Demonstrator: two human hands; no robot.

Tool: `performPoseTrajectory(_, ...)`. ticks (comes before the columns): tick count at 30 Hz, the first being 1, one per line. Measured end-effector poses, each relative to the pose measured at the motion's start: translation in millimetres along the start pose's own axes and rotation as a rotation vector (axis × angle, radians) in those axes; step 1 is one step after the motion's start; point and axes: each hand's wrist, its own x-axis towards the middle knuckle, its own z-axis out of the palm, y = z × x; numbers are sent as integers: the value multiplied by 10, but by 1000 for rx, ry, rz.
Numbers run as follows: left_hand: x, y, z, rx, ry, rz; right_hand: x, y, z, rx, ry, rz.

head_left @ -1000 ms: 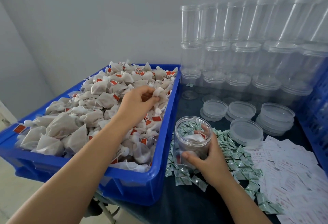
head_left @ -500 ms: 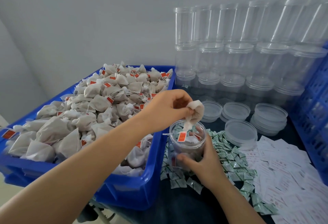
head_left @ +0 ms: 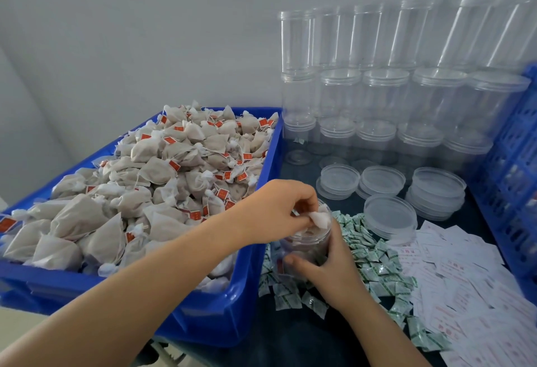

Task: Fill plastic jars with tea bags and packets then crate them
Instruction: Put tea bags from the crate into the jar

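A small clear plastic jar (head_left: 308, 243) stands on the dark table beside the blue bin (head_left: 247, 302), with some tea bags inside it. My right hand (head_left: 334, 273) grips the jar's side from the right. My left hand (head_left: 279, 209) hovers over the jar's mouth and pinches a white tea bag (head_left: 321, 219) at the rim. The blue bin on the left is heaped with tea bags (head_left: 145, 186) with red tags. Small green-and-white packets (head_left: 374, 262) lie scattered around the jar.
Stacked empty clear jars (head_left: 377, 90) line the back wall. Loose clear lids (head_left: 389, 215) lie in front of them. White printed slips (head_left: 465, 279) cover the table at the right. A blue lattice crate (head_left: 511, 163) stands at the right edge.
My left hand left the bin with a tea bag, carried it right and lowered it onto the jar's mouth. My right hand stayed on the jar.
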Motion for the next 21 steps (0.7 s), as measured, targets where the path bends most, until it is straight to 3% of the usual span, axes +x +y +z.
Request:
performPoseTrajectory(8,-11,-10,-21,94,-72,35,-9,11,-4,23,-8,43)
performPoseTrajectory(14,-35,-73,-121,2,95,40,-21,14,-23,-55,8,83)
performPoseTrajectory(21,-68,-349,-363,1,286,-105,-29,-15,-8,-62,31,73)
